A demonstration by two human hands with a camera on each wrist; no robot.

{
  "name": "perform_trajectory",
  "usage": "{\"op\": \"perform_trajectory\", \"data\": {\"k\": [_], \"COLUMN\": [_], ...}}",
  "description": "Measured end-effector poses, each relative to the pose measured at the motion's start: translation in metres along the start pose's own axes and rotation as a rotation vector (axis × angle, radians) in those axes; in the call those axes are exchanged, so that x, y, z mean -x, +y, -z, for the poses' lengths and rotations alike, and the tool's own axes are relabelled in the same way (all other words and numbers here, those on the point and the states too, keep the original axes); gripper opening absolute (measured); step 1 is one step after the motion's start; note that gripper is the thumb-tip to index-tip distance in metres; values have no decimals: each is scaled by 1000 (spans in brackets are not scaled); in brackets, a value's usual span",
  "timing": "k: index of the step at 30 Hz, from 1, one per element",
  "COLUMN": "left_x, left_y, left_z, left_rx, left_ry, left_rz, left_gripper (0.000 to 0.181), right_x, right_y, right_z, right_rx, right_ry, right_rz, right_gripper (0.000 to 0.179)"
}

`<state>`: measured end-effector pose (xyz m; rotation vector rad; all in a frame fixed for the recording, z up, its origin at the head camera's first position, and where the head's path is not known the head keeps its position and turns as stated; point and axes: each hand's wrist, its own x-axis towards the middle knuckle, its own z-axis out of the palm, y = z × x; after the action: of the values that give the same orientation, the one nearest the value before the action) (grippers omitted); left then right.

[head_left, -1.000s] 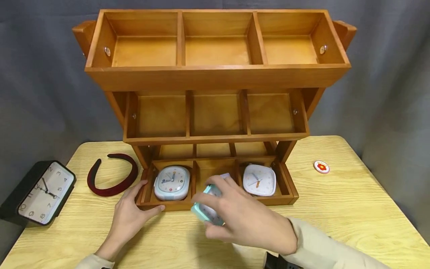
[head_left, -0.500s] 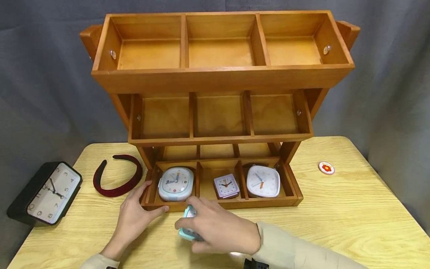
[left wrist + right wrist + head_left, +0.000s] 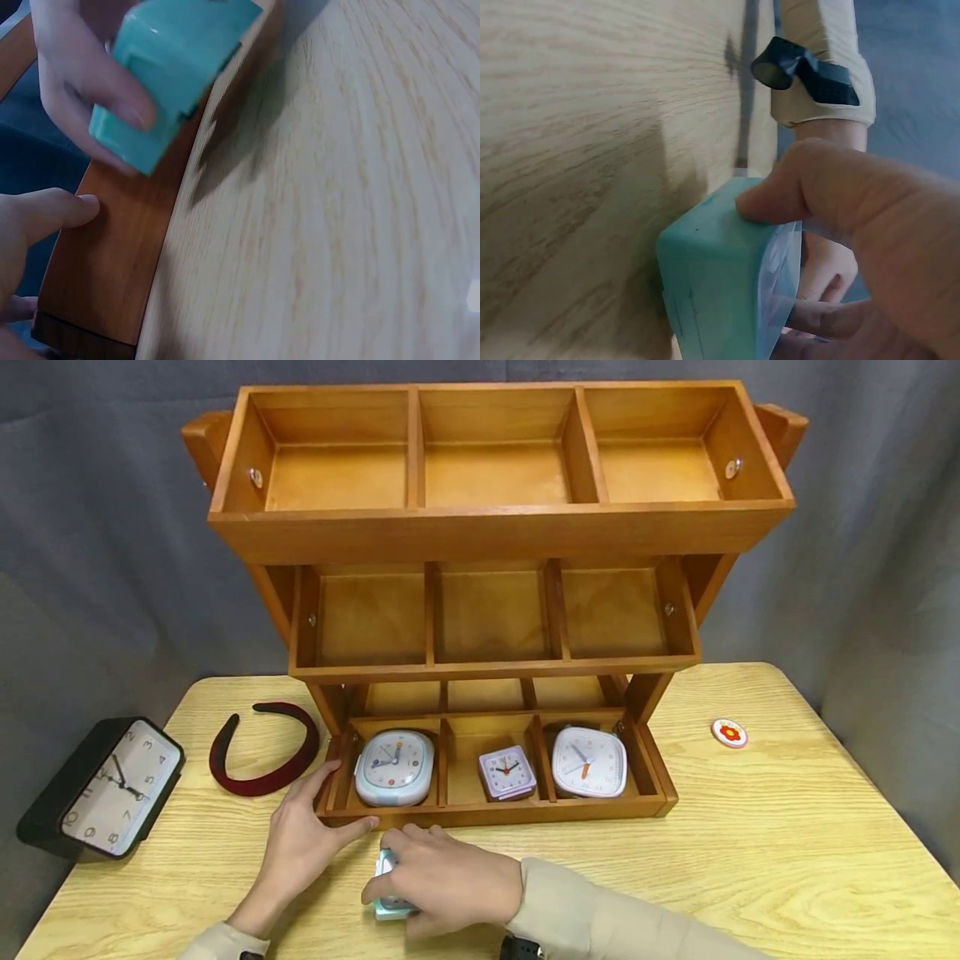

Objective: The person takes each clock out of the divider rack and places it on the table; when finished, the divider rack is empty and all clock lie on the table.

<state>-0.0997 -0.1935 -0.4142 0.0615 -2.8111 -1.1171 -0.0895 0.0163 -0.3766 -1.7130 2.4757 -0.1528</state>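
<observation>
My right hand (image 3: 442,881) holds a small turquoise alarm clock (image 3: 389,885) in front of the storage box, fingers and thumb gripping its edges. The left wrist view shows the clock's plain turquoise back (image 3: 180,60), tilted above the table. Much of its face is covered by the hand. My left hand (image 3: 303,831) grips the front left corner of the wooden tiered storage box (image 3: 495,816), thumb on the front wall. Within the bottom tier sit a round-cornered white and pale blue clock (image 3: 395,767) at left, a small lilac clock (image 3: 507,772) in the middle and a white clock (image 3: 590,762) at right.
A black square clock (image 3: 105,789) stands at the left edge of the table. Behind my left hand lies a dark red headband (image 3: 262,781). On the right is a round flower badge (image 3: 729,733). The upper tiers overhang the bottom one.
My right hand has carried the turquoise clock left and toward the front, away from the middle compartment, uncovering the lilac clock. The left hand keeps its hold on the corner.
</observation>
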Motion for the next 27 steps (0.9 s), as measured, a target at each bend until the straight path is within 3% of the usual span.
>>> {"op": "perform_trajectory", "data": {"k": [9, 17, 27], "left_x": [-1, 0, 1], "left_y": [1, 0, -3], "left_z": [-3, -3, -2], "left_rx": [18, 19, 14], "left_ry": [1, 1, 10], "left_rz": [-1, -3, -21], "left_gripper": [91, 90, 88], "right_x": [-11, -10, -5], "right_y": [-1, -2, -2], "right_z": [-7, -10, 4], "right_rx": [-13, -12, -108], "right_ry": [-52, -39, -16], "right_rz": [-19, -39, -75], "right_gripper": [48, 54, 67]}}
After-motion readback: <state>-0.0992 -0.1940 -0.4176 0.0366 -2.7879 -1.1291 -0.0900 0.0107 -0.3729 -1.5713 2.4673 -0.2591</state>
